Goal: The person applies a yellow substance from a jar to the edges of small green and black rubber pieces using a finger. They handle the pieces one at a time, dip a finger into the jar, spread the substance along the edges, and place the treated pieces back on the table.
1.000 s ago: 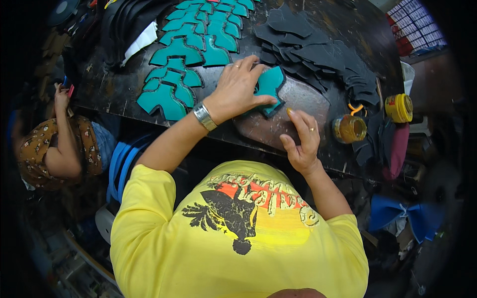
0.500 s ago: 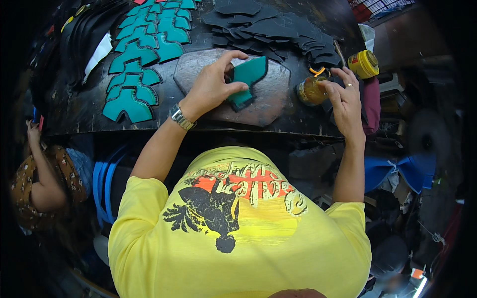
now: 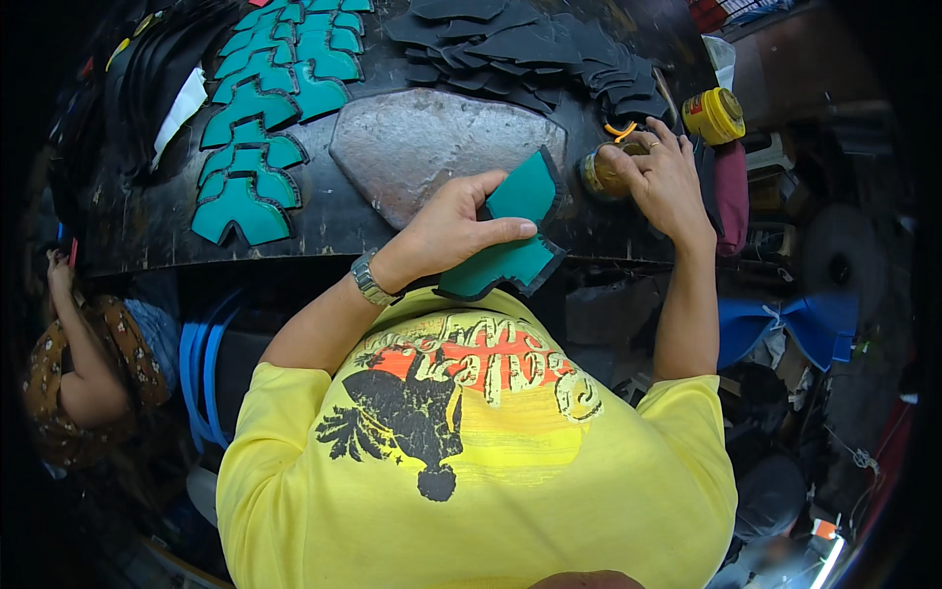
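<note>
My left hand (image 3: 456,224) grips a teal cut piece (image 3: 525,191) with black edging, thumb lying across its face. The piece is tilted up over the table's near edge, and its lower part overhangs my shirt. On the right, my right hand (image 3: 667,182) is bent over a jar (image 3: 601,175) with amber-brown sides. Thumb and fingers curl at the jar's mouth; whatever they pinch is hidden. A smooth grey-brown slab (image 3: 422,147) lies flat beyond my left hand, with nothing on it.
Overlapping teal pieces (image 3: 240,211) run in rows at the left. Black cut pieces (image 3: 520,44) are heaped at the back. Beside the jar are an orange-handled tool (image 3: 620,131) and a yellow tub (image 3: 713,116). Another person's arm (image 3: 83,344) shows at far left.
My left hand has drawn the teal piece off the slab toward me and turned it. My right hand has closed in over the jar's mouth. The view has shifted slightly.
</note>
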The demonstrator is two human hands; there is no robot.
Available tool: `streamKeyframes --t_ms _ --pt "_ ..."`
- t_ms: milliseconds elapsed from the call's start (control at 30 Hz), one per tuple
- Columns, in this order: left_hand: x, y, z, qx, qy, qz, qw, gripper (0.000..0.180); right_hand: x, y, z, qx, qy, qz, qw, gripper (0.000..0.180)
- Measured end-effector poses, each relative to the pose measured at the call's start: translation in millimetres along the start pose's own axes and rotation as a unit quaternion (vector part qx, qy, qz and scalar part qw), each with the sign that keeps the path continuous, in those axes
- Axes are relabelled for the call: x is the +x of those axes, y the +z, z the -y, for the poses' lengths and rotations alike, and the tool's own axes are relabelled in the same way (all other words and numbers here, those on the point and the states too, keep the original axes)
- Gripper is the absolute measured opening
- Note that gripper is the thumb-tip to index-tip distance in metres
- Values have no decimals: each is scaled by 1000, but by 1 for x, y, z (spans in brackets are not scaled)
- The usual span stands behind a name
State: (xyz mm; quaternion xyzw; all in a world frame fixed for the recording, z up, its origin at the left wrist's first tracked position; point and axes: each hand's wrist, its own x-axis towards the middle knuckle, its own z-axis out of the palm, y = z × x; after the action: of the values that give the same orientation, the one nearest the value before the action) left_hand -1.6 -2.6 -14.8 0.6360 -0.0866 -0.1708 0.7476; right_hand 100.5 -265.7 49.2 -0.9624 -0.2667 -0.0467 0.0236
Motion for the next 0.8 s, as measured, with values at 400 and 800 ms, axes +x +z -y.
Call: streamKeyframes --t_ms 400,800 --pt "3 3 -2 -39 -37 39 998 34 -53 1 32 26 81 -178 980 25" --pt "0 14 -8 -82 15 58 995 50 -51 5 80 364 -33 -191 911 50"
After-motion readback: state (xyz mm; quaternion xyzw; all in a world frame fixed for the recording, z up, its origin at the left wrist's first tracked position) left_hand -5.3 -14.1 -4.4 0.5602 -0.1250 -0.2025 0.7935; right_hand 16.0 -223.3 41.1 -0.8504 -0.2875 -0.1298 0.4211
